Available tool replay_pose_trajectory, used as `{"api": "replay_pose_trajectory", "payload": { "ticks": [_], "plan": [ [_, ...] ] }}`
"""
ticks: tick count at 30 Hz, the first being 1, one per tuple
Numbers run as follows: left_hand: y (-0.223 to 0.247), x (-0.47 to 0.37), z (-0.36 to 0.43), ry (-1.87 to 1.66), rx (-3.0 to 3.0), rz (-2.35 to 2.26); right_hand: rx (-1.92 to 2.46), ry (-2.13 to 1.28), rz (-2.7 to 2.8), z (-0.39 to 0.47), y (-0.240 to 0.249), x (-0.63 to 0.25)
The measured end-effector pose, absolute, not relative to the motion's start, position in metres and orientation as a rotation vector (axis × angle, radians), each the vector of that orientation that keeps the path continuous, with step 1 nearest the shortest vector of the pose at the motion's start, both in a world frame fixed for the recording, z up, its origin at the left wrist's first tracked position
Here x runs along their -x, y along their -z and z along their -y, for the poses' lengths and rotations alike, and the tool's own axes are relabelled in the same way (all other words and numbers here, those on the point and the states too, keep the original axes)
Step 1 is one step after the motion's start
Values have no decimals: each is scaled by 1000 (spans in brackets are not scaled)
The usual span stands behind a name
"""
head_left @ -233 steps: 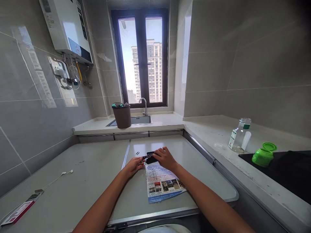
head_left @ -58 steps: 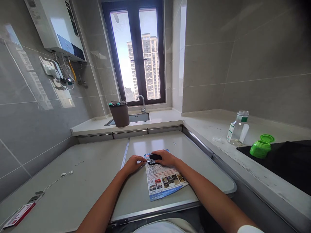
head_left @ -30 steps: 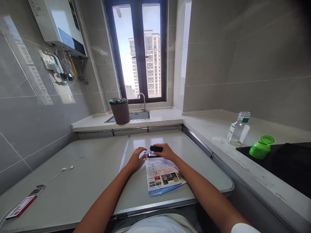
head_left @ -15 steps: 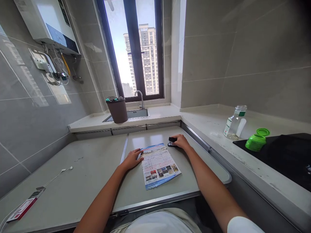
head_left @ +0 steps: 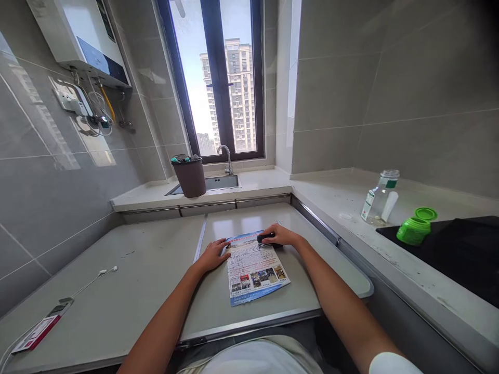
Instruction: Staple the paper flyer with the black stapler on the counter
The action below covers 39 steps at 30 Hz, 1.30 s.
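The leaflet (head_left: pixel 255 265) is paper, the tabletop (head_left: pixel 152 280) smooth, the tiles (head_left: pixel 27 197) glossy.

The head camera looks forward and down.

Green jar (head_left: pixel 413 231) near a clear bottle (head_left: pixel 379 202)

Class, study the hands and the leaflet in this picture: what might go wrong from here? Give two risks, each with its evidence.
1. The leaflet might swivel or slip, since the left hand touches it only near its upper left edge.
2. The black stapler in the right hand might crease or catch the leaflet, as its front overlaps the upper right part.
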<state>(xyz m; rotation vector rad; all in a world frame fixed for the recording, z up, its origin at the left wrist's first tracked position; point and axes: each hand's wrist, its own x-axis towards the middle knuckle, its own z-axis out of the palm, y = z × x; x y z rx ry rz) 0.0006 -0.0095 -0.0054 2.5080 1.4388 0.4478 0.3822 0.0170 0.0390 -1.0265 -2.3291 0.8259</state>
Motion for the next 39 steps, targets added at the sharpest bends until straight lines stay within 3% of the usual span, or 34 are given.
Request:
{"api": "replay_pose_trajectory", "payload": {
  "ticks": [6, 11, 15, 23, 31, 39],
  "plan": [
    [5, -3, 11, -452, -2510, -1454, 1304, -745, 2394, -10, -46, -363],
    [8, -1, 9, -456, -2503, -1451, 1667, -287, 2586, 5, -63, -333],
    [13, 1, 5, -451, -2513, -1464, 1717, -19, 2678, 14, -73, -304],
    [14, 2, 3, -463, -2538, -1447, 1522, 29, 2788, 6, -68, -310],
    [10, 0, 3, -499, -2523, -1428, 1132, -316, 2471, 9, -42, -359],
    [8, 1, 0, -481, -2523, -1394, 1196, -393, 2380, 5, -44, -376]
  ]
}}
